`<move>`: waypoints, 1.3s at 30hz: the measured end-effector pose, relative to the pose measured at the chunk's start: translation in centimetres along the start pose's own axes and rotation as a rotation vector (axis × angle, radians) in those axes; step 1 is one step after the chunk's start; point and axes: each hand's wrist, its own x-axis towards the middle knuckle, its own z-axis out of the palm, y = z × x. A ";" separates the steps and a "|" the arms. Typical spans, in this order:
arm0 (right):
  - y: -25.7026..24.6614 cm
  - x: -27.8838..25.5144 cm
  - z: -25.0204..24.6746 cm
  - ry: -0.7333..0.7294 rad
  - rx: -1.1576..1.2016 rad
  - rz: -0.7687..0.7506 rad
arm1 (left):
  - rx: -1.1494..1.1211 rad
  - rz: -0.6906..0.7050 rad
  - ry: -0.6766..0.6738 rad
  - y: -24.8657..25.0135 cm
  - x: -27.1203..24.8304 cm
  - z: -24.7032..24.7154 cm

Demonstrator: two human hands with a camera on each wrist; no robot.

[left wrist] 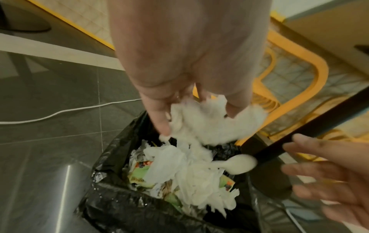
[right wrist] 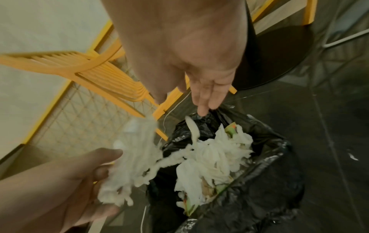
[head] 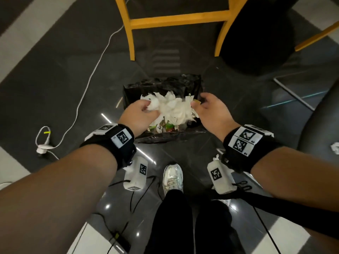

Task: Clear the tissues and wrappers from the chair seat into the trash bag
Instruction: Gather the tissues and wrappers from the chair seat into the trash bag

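Note:
A black trash bag (head: 165, 83) stands open on the floor, filled with white tissues (head: 174, 110) and green and orange wrappers (left wrist: 139, 171). My left hand (head: 149, 108) hovers over the bag's left side, its fingers curled round a wad of white tissue (left wrist: 211, 124). The wad (right wrist: 131, 165) looks blurred. Over the bag's right side, my right hand (head: 200, 105) has its fingers straight and relaxed (right wrist: 201, 100) and holds nothing. One crumpled tissue (head: 335, 147) lies on the dark chair seat (head: 321, 116) at the far right.
A yellow wooden chair (head: 176, 21) stands behind the bag, beside a black round table base (head: 256, 37). A white cable (head: 88, 83) with a plug runs across the dark tiles on the left. My shoe (head: 173, 178) is just in front of the bag.

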 end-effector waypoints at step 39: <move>36.4 -19.1 -38.2 0.584 -0.174 0.465 | 0.744 0.778 -0.581 37.0 -17.6 39.1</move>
